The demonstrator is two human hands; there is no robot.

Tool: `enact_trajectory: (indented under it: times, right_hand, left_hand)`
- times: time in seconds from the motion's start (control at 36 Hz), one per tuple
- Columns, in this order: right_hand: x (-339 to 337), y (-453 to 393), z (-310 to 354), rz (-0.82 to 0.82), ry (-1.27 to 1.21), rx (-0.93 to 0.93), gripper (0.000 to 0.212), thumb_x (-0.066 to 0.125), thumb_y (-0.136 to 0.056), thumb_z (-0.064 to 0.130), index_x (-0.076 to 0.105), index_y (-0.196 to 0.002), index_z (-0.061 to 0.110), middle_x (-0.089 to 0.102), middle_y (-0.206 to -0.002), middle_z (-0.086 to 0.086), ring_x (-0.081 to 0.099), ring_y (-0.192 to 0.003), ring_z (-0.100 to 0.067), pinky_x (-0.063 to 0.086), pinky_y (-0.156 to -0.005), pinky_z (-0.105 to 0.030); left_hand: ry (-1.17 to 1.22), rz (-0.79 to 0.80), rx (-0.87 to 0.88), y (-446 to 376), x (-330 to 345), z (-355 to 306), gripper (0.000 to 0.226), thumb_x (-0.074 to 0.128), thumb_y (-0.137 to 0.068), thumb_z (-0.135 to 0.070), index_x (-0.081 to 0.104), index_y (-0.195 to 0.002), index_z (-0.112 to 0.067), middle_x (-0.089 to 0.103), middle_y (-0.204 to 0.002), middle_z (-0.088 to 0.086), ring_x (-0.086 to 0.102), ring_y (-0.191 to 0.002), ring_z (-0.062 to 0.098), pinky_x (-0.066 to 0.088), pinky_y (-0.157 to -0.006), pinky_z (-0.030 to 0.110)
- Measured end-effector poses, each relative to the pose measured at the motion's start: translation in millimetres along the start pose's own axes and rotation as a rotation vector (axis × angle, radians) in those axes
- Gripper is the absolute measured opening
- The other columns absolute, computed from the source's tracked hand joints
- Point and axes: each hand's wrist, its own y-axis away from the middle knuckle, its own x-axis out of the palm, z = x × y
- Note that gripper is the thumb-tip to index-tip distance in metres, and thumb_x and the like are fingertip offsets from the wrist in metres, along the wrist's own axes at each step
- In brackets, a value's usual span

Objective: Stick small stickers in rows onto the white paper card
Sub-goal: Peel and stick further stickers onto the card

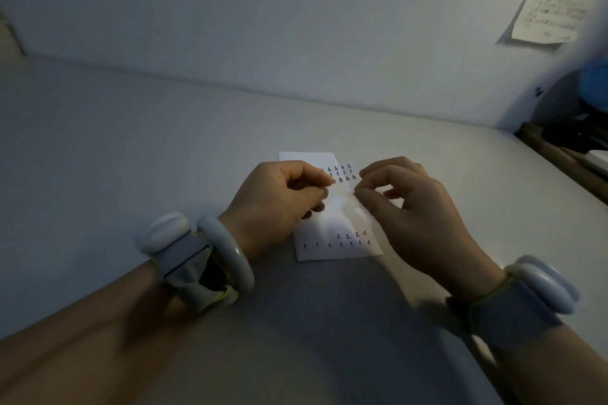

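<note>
On the table (pixel 131 141), the white card (pixel 339 248) runs lengthwise away from the person.

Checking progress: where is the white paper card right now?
In the head view the white paper card lies flat on the table, centre frame, between and partly under the left hand and right hand.

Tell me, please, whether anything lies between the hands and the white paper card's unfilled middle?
Only the clear sticker sheet, which the left hand and right hand pinch above the white paper card; nothing else visible.
</note>
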Motion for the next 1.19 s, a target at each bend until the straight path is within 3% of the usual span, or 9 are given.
enact_trajectory:
  times: [0.11,0.28,0.33,0.42,0.58,0.83,0.89,1.0,1.19]
  right_hand:
    - [-7,-3,-2,0.146,-0.126,0.155,0.007,0.060,-0.085,0.023,0.066,-0.082,0.025,0.062,-0.097,0.016,0.056,-0.090,-0.001,0.042,-0.073,-0.009]
    - [2,-1,-6,0.296,-0.153,0.219,0.006,0.063,-0.085,0.024,0.068,-0.084,0.020,0.063,-0.102,0.014,0.059,-0.079,-0.004,0.045,-0.071,-0.015]
    - [6,-1,-7,0.331,-0.138,0.208,0.007,0.063,-0.085,0.024,0.068,-0.083,0.019,0.061,-0.104,0.013,0.058,-0.080,-0.002,0.046,-0.072,-0.016]
    - [11,-2,-6,0.371,-0.106,0.149,0.008,0.062,-0.084,0.019,0.068,-0.080,0.018,0.061,-0.104,0.010,0.055,-0.080,0.006,0.039,-0.068,-0.004]
    - [15,-2,-7,0.400,-0.079,0.121,0.010,0.062,-0.084,0.016,0.069,-0.078,0.017,0.059,-0.106,0.009,0.054,-0.091,0.004,0.036,-0.070,0.002]
    - [17,-1,-3,0.391,0.007,0.064,0.011,0.063,-0.083,0.016,0.070,-0.075,0.018,0.058,-0.096,0.013,0.051,-0.086,0.004,0.028,-0.070,0.006]
    - [18,0,-3,0.388,0.042,0.051,0.013,0.062,-0.084,0.019,0.068,-0.073,0.025,0.057,-0.097,0.013,0.047,-0.094,-0.002,0.027,-0.071,0.003]
    - [19,1,-3,0.400,0.094,0.060,0.022,0.060,-0.086,0.025,0.057,-0.068,0.038,0.054,-0.107,0.014,0.038,-0.109,-0.011,0.028,-0.082,-0.021]
    - [23,4,-2,0.353,0.085,0.040,0.024,0.061,-0.085,0.025,0.053,-0.067,0.038,0.056,-0.108,0.009,0.037,-0.109,-0.013,0.035,-0.085,-0.027]
  left_hand:
    - [-0.229,-0.046,0.031,-2,-2,6,0.016,0.062,-0.087,-0.016,0.069,-0.098,-0.025,0.066,-0.096,-0.010,0.062,-0.091,0.005,0.049,-0.086,0.019]
    - [-0.538,0.054,0.063,0,-2,6,0.040,0.064,-0.083,-0.017,0.060,-0.122,-0.022,0.065,-0.110,-0.002,0.058,-0.095,0.010,0.041,-0.086,0.017]
    - [-0.575,0.081,0.058,0,-3,7,0.046,0.066,-0.081,-0.018,0.056,-0.126,-0.023,0.063,-0.117,-0.002,0.055,-0.095,0.006,0.038,-0.086,0.015]
    - [-0.608,0.100,0.066,-2,-3,7,0.049,0.068,-0.081,-0.021,0.055,-0.128,-0.024,0.061,-0.120,-0.002,0.050,-0.091,0.003,0.035,-0.083,0.012]
    - [-0.641,0.112,0.086,-3,-4,7,0.049,0.068,-0.081,-0.022,0.055,-0.128,-0.023,0.061,-0.120,-0.002,0.052,-0.093,0.005,0.036,-0.084,0.013]
    - [-0.665,0.128,0.107,-3,-5,8,0.050,0.067,-0.082,-0.023,0.053,-0.130,-0.023,0.059,-0.125,-0.002,0.052,-0.093,0.004,0.035,-0.085,0.012]
    - [-0.663,0.131,0.105,-3,-5,8,0.050,0.067,-0.082,-0.023,0.053,-0.130,-0.023,0.058,-0.127,-0.001,0.052,-0.094,0.005,0.035,-0.086,0.012]
    - [-0.661,0.139,0.104,-3,-4,9,0.050,0.066,-0.083,-0.024,0.052,-0.131,-0.023,0.056,-0.130,0.000,0.050,-0.092,0.004,0.036,-0.086,0.013]
    - [-0.661,0.136,0.105,-4,-4,10,0.050,0.066,-0.083,-0.024,0.052,-0.130,-0.024,0.057,-0.128,-0.001,0.047,-0.090,0.002,0.034,-0.084,0.012]
